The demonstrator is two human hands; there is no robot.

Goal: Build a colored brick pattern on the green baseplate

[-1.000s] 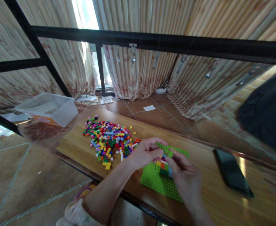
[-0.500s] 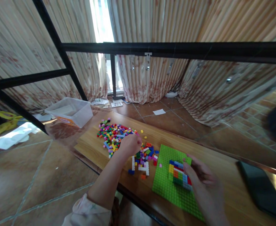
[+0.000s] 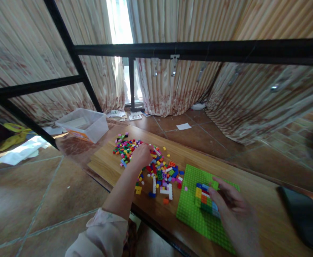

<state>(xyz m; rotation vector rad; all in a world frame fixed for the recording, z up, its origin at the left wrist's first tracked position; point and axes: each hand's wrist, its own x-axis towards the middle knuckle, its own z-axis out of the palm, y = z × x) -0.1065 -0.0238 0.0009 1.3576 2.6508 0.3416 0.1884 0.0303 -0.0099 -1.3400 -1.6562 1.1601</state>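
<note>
Left hand (image 3: pixel 142 156) gone from green board (image 3: pixel 190 210) to loose bricks (image 3: pixel 159 174) on counter (image 3: pixel 105 167); whether its fingers grip anything, cannot tell. Right hand (image 3: pixel 232 207) remains over board, fingers pinching green brick (image 3: pixel 214 184) beside multicoloured block (image 3: pixel 205 200) on board. Joining at block apparently paused.

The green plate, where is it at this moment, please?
In the head view, the green plate lies on the table at lower right, between the loose bricks and the phone, partly behind the right hand.
</note>
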